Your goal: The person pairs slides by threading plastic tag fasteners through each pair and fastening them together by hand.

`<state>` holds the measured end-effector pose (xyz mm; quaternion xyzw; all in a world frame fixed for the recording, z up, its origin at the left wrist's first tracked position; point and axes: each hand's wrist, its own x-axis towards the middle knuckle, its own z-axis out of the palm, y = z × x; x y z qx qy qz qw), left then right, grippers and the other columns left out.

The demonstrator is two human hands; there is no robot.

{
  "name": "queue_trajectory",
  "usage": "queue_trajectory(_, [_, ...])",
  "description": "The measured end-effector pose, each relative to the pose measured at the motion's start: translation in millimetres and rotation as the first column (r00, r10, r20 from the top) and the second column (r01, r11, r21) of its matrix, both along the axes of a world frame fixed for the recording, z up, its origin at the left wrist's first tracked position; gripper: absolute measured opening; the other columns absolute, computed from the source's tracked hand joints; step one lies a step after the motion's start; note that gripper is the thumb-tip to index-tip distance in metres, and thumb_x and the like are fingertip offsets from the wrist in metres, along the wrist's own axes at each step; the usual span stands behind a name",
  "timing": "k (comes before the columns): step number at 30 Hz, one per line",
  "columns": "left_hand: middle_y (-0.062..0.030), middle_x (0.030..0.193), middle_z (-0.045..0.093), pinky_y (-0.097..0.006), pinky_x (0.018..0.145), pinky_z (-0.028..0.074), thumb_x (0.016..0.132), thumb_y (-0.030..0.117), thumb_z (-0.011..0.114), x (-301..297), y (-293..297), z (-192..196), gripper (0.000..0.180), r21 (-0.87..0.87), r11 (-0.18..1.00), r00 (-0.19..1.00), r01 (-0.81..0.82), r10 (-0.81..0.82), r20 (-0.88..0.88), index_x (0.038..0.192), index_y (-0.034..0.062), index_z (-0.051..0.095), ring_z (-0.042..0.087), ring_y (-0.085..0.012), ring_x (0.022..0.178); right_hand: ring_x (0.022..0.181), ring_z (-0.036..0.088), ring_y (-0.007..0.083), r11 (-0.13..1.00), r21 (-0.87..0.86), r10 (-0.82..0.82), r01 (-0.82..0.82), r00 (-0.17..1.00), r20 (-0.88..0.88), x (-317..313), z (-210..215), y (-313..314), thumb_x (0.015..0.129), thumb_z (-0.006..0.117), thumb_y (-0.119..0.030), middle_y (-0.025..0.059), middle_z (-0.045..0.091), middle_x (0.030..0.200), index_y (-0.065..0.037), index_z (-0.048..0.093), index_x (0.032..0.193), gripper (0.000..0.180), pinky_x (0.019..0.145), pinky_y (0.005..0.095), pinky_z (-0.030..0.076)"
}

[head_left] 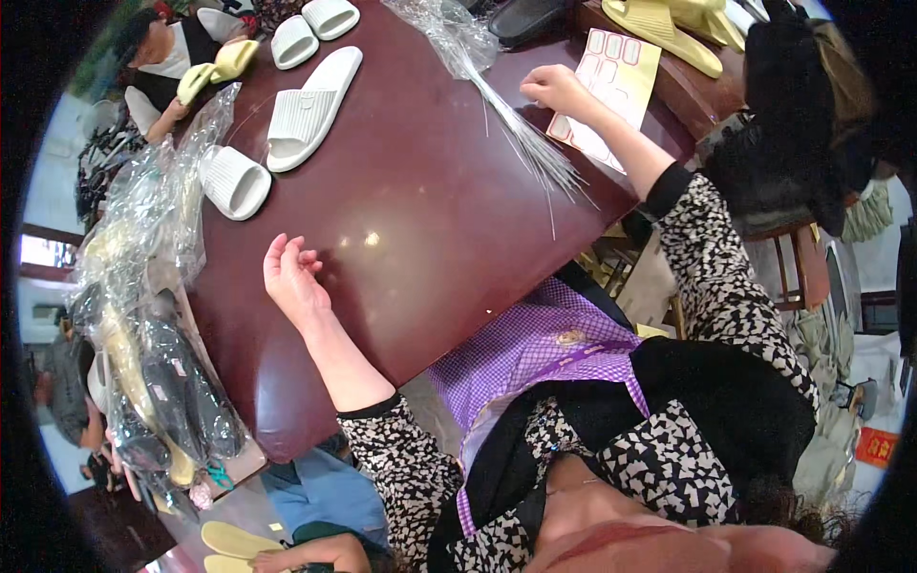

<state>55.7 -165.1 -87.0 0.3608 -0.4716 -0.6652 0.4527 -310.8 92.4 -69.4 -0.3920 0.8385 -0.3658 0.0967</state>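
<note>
My left hand [294,279] hovers over the dark red table [420,239] with its fingers loosely curled and apart, holding nothing that I can see. Over the edge of a sheet of red-framed labels [611,72], my right hand [559,89] has its fingers closed together; what they may pinch is too small to make out. A bundle of thin whitish plastic strips [521,129] lies beside that hand, its upper end in clear plastic. White ribbed slippers lie farther left: one large slipper [315,107] on its side, and another [237,181] nearest my left hand.
Two more white slippers [313,29] sit at the far edge. Bagged dark and yellow slippers [177,382] pile along the left. Yellow slippers [669,33] and a black slipper [535,19] lie far right. One co-worker [172,57] holds yellow slippers; another's hand [315,554] touches yellow soles.
</note>
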Motion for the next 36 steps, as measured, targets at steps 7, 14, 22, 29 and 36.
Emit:
queue_trajectory(7, [-0.0087, 0.083, 0.061, -0.020, 0.046, 0.044, 0.084, 0.005, 0.058, 3.0, 2.5, 5.0, 0.021, 0.011, 0.999, 0.999, 0.035, -0.035, 0.013, 0.104, 0.0016, 0.053, 0.056, -0.0112, 0.058, 0.070, 0.064, 0.0258, 0.980, 0.075, -0.166, 0.183, 0.969, -0.183, 6.2, 1.2, -41.0, 0.071, 0.067, -0.032, 0.0179, 0.065, 0.074, 0.002, 0.067, 0.078, 0.035, 0.069, 0.0343, 0.049])
queue_trajectory(14, [-0.0078, 0.083, 0.061, -0.020, 0.047, 0.044, 0.085, 0.007, 0.058, 0.5, 4.5, 6.7, 0.021, 0.009, 0.998, 0.998, 0.059, -0.059, 0.038, 0.105, 0.0021, 0.053, 0.056, -0.0106, 0.058, 0.056, 0.057, 0.0163, 0.988, 0.058, -0.135, 0.141, 0.986, -0.093, -9.2, -5.4, -36.1, 0.075, 0.067, -0.032, 0.0104, 0.062, 0.065, 0.003, 0.065, 0.073, 0.035, 0.056, 0.0304, 0.046])
queue_trajectory(22, [-0.0071, 0.082, 0.061, -0.020, 0.047, 0.044, 0.086, 0.008, 0.057, 2.1, -0.3, 0.7, 0.020, -0.019, 0.995, 0.994, 0.094, -0.092, 0.065, 0.105, 0.0024, 0.054, 0.055, -0.0096, 0.057, 0.049, 0.048, 0.0076, 0.934, -0.303, 0.102, 0.188, 0.674, 0.732, 7.6, 28.7, -11.4, 0.084, 0.061, -0.017, 0.0031, 0.056, 0.061, -0.004, 0.058, 0.073, 0.017, 0.045, 0.0233, 0.039])
queue_trajectory(29, [-0.0055, 0.083, 0.061, -0.019, 0.050, 0.043, 0.087, 0.009, 0.057, -14.5, 14.8, -3.0, 0.017, -0.132, 0.967, 0.963, 0.218, -0.191, 0.191, 0.102, 0.0025, 0.056, 0.054, -0.0071, 0.058, 0.046, 0.046, 0.0063, 0.870, -0.443, 0.296, 0.218, 0.488, 0.821, 53.8, 38.1, -9.7, 0.085, 0.060, -0.016, 0.0017, 0.056, 0.065, -0.006, 0.056, 0.081, 0.012, 0.041, 0.0227, 0.035])
queue_trajectory(36, [-0.0032, 0.083, 0.061, -0.025, 0.064, 0.048, 0.082, 0.004, 0.060, -84.2, 111.1, 21.6, 0.020, -0.514, 0.712, 0.872, 0.477, -0.313, 0.376, 0.102, 0.0032, 0.060, 0.060, -0.0149, 0.074, 0.050, 0.050, 0.0068, 0.945, -0.322, 0.242, 0.064, 0.526, 0.815, 70.3, 14.5, -6.7, 0.086, 0.060, -0.016, 0.0023, 0.057, 0.068, -0.006, 0.057, 0.081, 0.011, 0.045, 0.0238, 0.040])
